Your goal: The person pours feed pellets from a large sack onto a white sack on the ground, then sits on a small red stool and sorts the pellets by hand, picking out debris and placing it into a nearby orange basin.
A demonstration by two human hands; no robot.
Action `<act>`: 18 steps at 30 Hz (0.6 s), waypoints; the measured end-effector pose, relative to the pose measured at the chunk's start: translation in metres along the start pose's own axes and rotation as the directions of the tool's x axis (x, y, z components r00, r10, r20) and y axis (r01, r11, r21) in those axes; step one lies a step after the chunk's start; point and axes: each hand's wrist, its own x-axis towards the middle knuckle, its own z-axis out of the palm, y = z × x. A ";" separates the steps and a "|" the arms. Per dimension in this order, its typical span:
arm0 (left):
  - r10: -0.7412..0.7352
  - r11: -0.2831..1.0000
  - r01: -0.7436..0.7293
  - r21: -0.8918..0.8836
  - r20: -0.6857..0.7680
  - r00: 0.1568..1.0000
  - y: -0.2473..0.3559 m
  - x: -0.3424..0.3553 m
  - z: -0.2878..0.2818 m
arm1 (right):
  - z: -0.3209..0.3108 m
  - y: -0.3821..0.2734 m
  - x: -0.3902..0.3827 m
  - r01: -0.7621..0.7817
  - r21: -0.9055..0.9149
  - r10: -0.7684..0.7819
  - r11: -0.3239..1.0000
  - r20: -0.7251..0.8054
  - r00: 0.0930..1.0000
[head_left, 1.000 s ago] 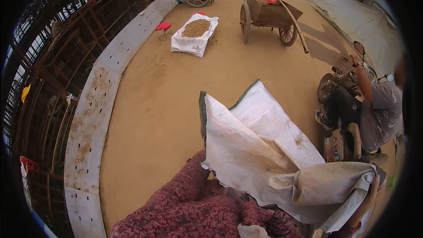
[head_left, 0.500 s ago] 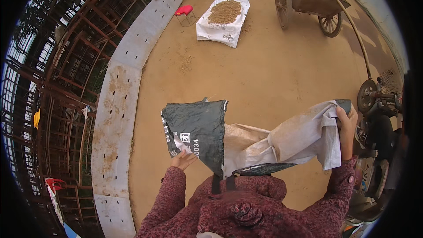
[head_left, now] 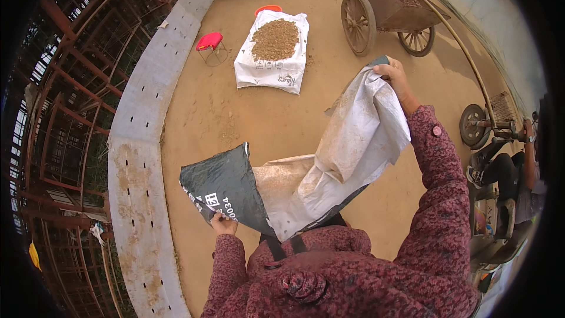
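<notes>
Between my hands stretches a large woven sack, dark green on one face and dirty white on the other. My left hand pinches the lower edge of its dark green part, close in front of my body. Farther off and higher to the right, my right hand grips the bunched far corner of the white part. The sack sags in folds between the two, its middle hanging just before my coat. Some of my right fingers are hidden by the cloth.
Ahead lies a white sack with a pile of brown granules on top. Beside it stand a red stool and an orange basin. A wheeled cart is at far right; a seated person is at right. A low pale wall runs along the left.
My right hand has risen forward and inward, lifting the sack's white end. My left hand has moved slightly left and down with the dark part. The whole view has shifted.
</notes>
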 end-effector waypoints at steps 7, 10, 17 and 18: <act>0.225 0.953 -0.251 0.172 0.157 0.962 0.067 0.170 0.155 | -0.013 -0.008 0.057 0.035 0.084 -0.027 0.996 -0.093 0.995; 0.151 0.958 -0.201 0.203 0.239 0.959 0.095 0.237 0.174 | -0.017 0.019 0.051 -0.096 0.011 0.097 0.995 -0.199 0.975; -0.115 0.942 0.020 0.335 0.266 0.957 0.131 0.358 0.185 | -0.003 0.196 -0.001 -0.562 -0.665 0.309 0.492 -0.470 0.827; -0.144 0.927 0.050 0.372 0.228 0.963 0.129 0.372 0.185 | 0.003 0.226 -0.010 -0.597 -0.603 0.309 0.530 -0.518 0.798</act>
